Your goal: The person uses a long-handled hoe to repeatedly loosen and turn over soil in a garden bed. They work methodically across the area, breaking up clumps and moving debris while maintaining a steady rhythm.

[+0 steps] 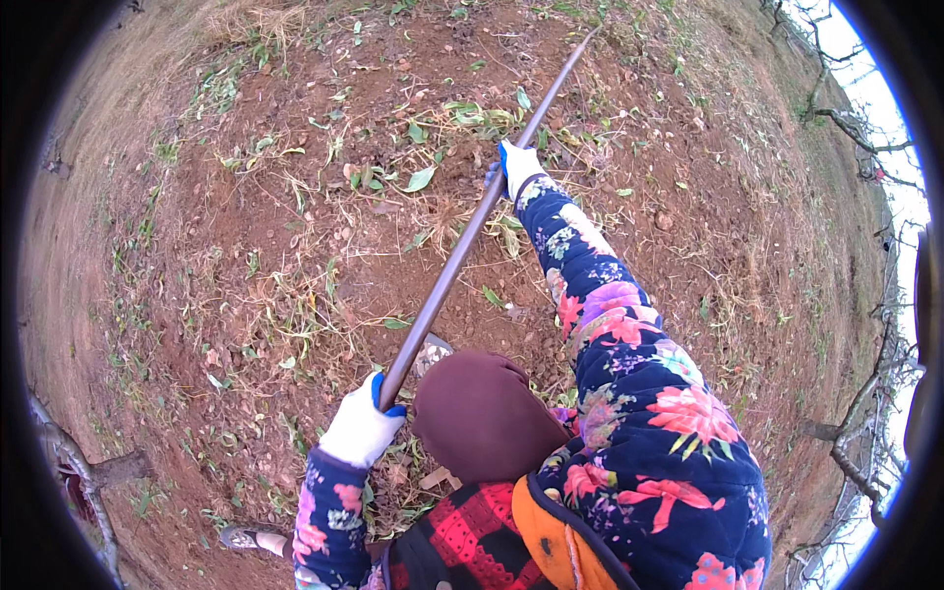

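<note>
A long, smooth brown handle [451, 273] of a tool runs slantwise over the ground from lower left to upper right. My left hand [361, 422], in a white glove with blue coating, grips its near end beside my bent knee. Further up the shaft, my right hand [516, 168] in a matching glove is closed around it, with that arm stretched out. The handle narrows towards its far end, where I cannot make out a tool head. Under it lies reddish-brown soil [472, 310] strewn with wilted stalks and green leaves [421, 179].
My knee in maroon cloth [487, 417] is raised near the handle's near end. A patterned shoe [432, 354] shows behind it, and another shoe [240, 538] is at lower left. Bare tree branches [848, 442] edge the right side; a trunk [122, 467] stands at lower left.
</note>
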### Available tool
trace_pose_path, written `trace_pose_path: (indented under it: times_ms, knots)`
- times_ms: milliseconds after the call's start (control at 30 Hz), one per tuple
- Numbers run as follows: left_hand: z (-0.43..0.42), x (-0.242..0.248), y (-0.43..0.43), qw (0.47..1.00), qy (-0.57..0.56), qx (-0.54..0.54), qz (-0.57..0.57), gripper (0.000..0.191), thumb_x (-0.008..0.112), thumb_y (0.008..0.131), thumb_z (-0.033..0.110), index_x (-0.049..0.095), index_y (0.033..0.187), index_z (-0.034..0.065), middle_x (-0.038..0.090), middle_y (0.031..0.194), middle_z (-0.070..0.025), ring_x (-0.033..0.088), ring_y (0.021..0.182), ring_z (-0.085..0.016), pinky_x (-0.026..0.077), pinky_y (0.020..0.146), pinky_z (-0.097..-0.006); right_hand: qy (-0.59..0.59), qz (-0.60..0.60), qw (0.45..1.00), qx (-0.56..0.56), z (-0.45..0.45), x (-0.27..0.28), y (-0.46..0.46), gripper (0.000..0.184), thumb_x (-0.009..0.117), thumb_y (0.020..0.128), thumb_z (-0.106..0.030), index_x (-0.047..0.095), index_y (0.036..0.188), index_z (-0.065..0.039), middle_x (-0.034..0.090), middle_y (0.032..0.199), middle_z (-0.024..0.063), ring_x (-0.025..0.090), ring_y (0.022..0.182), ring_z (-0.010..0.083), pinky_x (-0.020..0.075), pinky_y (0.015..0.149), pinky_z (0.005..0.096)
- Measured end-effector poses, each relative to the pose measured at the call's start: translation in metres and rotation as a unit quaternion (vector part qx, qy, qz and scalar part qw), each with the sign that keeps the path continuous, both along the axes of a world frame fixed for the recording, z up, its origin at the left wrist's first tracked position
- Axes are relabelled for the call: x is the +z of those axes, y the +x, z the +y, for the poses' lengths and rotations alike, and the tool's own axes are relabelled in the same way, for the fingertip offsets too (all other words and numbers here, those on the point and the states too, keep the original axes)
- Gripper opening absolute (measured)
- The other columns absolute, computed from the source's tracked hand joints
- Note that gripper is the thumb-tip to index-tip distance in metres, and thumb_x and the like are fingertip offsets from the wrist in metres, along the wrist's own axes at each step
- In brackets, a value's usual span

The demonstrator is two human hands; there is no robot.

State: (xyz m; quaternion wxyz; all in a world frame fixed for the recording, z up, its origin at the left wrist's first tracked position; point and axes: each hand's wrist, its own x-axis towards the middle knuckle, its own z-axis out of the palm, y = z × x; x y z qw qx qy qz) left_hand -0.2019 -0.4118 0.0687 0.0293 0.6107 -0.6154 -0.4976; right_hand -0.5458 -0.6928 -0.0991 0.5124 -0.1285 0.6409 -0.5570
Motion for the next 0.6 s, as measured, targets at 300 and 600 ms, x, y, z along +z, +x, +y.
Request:
trace_pose_path:
  times_ms: [300,600]
  knots:
    - [0.101,0.068,0.061,0.993,0.023,0.026,-0.112,0.029,0.070,0.075,0.018,0.055,0.096,0.0042,0.064,0.077,-0.0195,0.066,0.075,-0.040,0.050,0.065,-0.0421,-0.028,-0.120,0.992,0.015,0.079,0.037,0.050,0.023,0.057,0.094,-0.026,0.043,0.094,-0.008,0.049,0.063,0.0084,0.054,0.050,0.0261,0.0499,0.044,0.0430]
    - [0.239,0.077,0.180,0.966,0.119,0.227,-0.030,0.031,0.080,0.061,0.001,0.058,0.083,0.0021,0.057,0.066,-0.0006,0.051,0.058,-0.010,0.044,0.054,-0.0280,0.063,-0.254,0.956,0.132,0.204,0.071,0.151,0.040,0.065,0.091,-0.029,0.032,0.110,-0.014,0.051,0.075,0.0089,0.059,0.060,0.0310,0.0549,0.055,0.0522]
